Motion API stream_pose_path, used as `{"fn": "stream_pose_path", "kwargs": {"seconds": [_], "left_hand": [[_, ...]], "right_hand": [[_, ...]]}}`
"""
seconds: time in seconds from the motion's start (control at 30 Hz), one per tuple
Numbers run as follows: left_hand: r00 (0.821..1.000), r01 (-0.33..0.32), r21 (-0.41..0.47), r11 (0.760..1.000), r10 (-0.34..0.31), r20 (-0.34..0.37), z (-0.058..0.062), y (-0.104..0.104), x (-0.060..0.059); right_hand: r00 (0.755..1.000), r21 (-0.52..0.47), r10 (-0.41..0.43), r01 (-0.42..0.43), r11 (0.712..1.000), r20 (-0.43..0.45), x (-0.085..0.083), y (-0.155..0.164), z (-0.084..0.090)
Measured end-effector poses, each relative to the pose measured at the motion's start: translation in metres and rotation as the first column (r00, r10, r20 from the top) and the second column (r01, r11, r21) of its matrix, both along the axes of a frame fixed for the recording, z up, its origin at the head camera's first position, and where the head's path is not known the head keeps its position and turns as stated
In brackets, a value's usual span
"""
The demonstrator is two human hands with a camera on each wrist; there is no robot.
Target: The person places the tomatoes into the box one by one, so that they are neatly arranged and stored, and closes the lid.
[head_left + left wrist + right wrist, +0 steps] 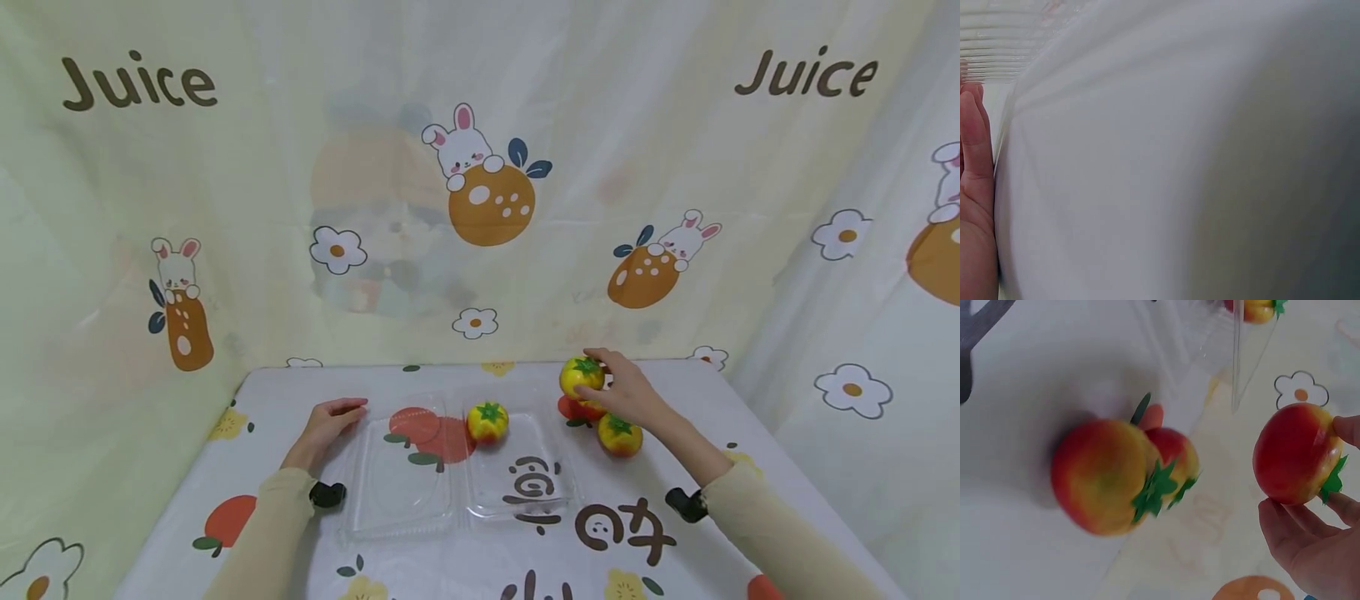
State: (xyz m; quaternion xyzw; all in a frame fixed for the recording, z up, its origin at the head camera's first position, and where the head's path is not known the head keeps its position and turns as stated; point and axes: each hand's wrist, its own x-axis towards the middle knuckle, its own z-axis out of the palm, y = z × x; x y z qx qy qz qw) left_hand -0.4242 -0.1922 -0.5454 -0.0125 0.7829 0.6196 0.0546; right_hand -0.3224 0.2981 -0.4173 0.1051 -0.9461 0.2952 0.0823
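Note:
My right hand (628, 390) holds a red-and-yellow fruit (582, 379) with a green star-shaped top, raised off the table. In the right wrist view, fingers and thumb pinch this fruit (1297, 454) at its sides. Two similar fruits lie below: one (620, 436) in plain sight, the other (592, 410) partly hidden by the hand. A clear plastic clamshell box (402, 521) lies spread open, and another such fruit (487, 424) sits in the far left corner of its right half. At the box's left edge rests my left hand (324, 429), fingers extended; its fingers (974, 128) meet ribbed clear plastic.
A table (300, 567) with a printed white cloth bears everything. Behind it and at both sides hangs a pale printed curtain (397, 333). Each wrist wears a black camera mount, one on the left (327, 495) and one on the right (686, 504).

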Motion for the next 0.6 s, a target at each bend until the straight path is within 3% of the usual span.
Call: {"fn": "stream_pose_path", "kwargs": {"seconds": [0.4, 0.6], "left_hand": [[1.0, -0.004, -0.006, 1.0, 0.004, 0.007, 0.0, 0.0, -0.001], [1.0, -0.004, -0.016, 1.0, 0.004, 0.011, 0.001, 0.0, 0.0]], "right_hand": [[0.978, -0.027, 0.191, -0.189, 0.982, 0.08, -0.013, -0.035, -0.022], [0.972, -0.015, 0.216, -0.216, 0.976, 0.096, -0.017, -0.045, -0.033]]}}
